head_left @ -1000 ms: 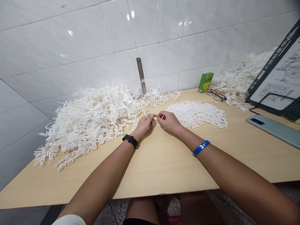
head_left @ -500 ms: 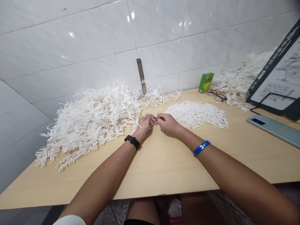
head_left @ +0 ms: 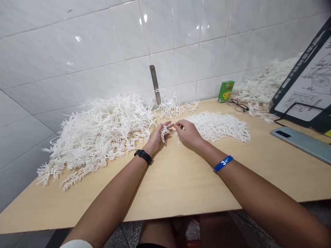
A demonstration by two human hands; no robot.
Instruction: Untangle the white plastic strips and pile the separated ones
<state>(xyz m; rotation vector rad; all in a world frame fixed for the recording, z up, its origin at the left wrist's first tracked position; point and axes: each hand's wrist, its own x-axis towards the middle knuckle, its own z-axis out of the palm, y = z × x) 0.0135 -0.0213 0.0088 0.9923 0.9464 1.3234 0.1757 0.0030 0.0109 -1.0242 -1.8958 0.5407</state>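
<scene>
My left hand [head_left: 154, 136] is turned palm up in the middle of the table, its fingers loosely stretched. White branching plastic pieces [head_left: 164, 132] lie in its palm, held by the thumb. Close by on the right, my right hand [head_left: 189, 132] has thumb and forefinger pinched together near the left fingertips; what sits between them is too small to make out. To the left rises a big tangled heap of white branching pieces [head_left: 108, 125]. Right of my right hand spreads a flatter pile of small white pieces [head_left: 219, 126].
A metal strip [head_left: 155, 84] leans on the tiled wall behind a small white cluster [head_left: 169, 107]. Farther right are a green box [head_left: 226, 91], eyeglasses [head_left: 238, 105], another white heap [head_left: 266, 82], a phone [head_left: 302, 143] and a dark printed board [head_left: 307, 79].
My hands have moved slightly apart. The left fingers have loosened, showing the white pieces in the palm, while the right hand stays pinched.
</scene>
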